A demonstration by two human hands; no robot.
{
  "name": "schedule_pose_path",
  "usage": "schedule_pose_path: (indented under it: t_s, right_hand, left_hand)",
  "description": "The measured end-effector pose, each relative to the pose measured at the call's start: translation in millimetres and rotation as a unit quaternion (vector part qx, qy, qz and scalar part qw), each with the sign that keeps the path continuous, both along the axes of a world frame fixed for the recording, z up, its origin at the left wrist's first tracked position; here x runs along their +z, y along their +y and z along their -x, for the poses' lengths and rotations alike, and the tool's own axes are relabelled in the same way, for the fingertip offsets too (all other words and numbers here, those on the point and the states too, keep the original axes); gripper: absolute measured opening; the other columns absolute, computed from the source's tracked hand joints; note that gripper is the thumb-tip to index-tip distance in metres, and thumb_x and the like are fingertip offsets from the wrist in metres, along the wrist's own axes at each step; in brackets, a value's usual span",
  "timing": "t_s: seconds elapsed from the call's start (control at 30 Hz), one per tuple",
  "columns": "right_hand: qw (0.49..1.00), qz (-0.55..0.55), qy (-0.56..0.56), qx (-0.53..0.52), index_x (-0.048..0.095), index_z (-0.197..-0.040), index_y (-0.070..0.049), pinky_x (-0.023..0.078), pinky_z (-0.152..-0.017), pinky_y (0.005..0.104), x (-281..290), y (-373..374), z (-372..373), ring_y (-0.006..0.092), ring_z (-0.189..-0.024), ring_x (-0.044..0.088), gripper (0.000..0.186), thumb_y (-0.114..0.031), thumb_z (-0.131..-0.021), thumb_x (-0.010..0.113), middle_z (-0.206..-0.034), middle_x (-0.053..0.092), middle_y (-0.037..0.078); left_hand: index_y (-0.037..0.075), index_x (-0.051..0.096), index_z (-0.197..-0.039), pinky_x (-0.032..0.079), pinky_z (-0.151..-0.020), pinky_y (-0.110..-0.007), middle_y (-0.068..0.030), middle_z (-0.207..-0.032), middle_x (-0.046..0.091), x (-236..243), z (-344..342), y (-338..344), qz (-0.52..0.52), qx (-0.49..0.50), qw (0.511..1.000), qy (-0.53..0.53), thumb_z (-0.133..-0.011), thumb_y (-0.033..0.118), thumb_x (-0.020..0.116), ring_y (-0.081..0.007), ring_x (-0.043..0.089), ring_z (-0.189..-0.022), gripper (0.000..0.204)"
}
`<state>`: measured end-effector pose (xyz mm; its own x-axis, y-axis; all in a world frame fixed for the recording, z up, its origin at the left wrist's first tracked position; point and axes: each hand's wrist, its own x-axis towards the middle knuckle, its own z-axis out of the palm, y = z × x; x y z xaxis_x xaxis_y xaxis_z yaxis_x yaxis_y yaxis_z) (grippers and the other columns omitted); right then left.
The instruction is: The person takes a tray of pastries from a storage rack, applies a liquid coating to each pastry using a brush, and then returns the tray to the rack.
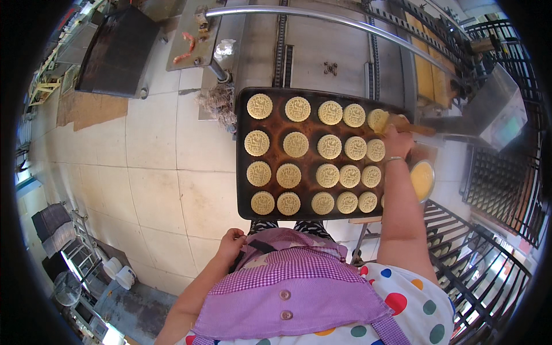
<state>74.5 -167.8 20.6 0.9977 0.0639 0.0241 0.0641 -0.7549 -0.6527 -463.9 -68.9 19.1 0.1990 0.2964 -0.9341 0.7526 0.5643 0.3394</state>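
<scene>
A dark baking tray (270,161) bears several rows of round pale pastries (296,145) with stamped tops and scalloped edges. My right hand (398,138) grips a wooden-handled brush (422,129) at the tray's back right, its head over the rightmost pastry of the back row, partly hiding that pastry. Beside my right forearm is a bowl of yellow liquid (421,181), partly hidden. My left hand (233,241) rests by a black strap (259,246) at my purple apron, below the tray's front left, fingers curled; what they hold is unclear.
A metal conveyor machine (325,46) with a rail lies behind the tray. A small steel table (190,34) and dark panel (115,52) stand at back left. Black racks (471,264) line the right. A ladder and stools are at lower left on the tiled floor (149,207).
</scene>
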Motion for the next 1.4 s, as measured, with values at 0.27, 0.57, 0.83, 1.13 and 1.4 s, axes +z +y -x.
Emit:
schedule_pose_path:
  t_s: [0.27,0.57,0.83,1.13,1.4]
  right_hand:
    - [0.925,-0.181,0.231,0.242,0.056,-0.114,-0.004,0.045,-0.084,0.0391,11.6,97.3,203.6,0.0358,-0.100,0.056,0.040,-0.021,-0.078,0.060,-0.100,0.061,0.022]
    - [0.996,-0.040,0.060,0.045,0.051,-0.118,-0.003,0.051,-0.048,0.0290,2.8,-84.0,31.0,0.0167,-0.069,0.064,0.041,-0.010,-0.079,0.059,-0.093,0.064,0.012]
    - [0.925,-0.214,0.255,0.182,0.054,-0.115,-0.003,0.047,-0.076,0.0299,3.9,2.3,129.6,0.0152,-0.087,0.060,0.040,-0.012,-0.077,0.063,-0.091,0.063,0.009]
    - [0.988,0.114,0.103,-0.008,0.060,-0.100,0.003,0.049,-0.072,0.0440,-20.4,-169.8,-41.8,0.0393,-0.082,0.061,0.040,-0.027,-0.073,0.061,-0.086,0.063,0.024]
    - [0.962,-0.154,0.181,0.134,0.054,-0.118,-0.009,0.044,-0.087,0.0324,8.5,-119.8,9.7,0.0271,-0.098,0.060,0.042,-0.016,-0.077,0.059,-0.101,0.063,0.016]
  left_hand:
    - [-0.001,0.051,-0.101,0.047,-0.065,-0.027,-0.0094,-0.085,0.060,11.8,-30.2,7.6,-0.011,-0.037,0.999,-0.021,-0.082,0.008,0.057,-0.0160,0.059,-0.075,0.021]
    - [0.001,0.052,-0.100,0.047,-0.065,-0.027,-0.0085,-0.086,0.060,1.8,-19.7,-4.4,-0.014,-0.075,0.997,-0.005,-0.082,0.008,0.059,-0.0159,0.058,-0.075,0.022]
    - [0.002,0.051,-0.098,0.045,-0.065,-0.027,-0.0068,-0.084,0.059,4.5,-55.1,-12.4,-0.022,-0.118,0.992,-0.037,-0.081,0.009,0.060,-0.0150,0.057,-0.074,0.021]
    - [0.002,0.051,-0.098,0.046,-0.065,-0.027,-0.0066,-0.084,0.058,8.0,-75.8,-40.8,-0.016,-0.144,0.989,-0.009,-0.081,0.007,0.061,-0.0145,0.056,-0.075,0.021]
    - [0.002,0.051,-0.097,0.047,-0.066,-0.026,-0.0065,-0.087,0.058,4.3,-121.5,-80.7,-0.010,-0.174,0.984,-0.020,-0.082,0.008,0.061,-0.0144,0.056,-0.077,0.019]
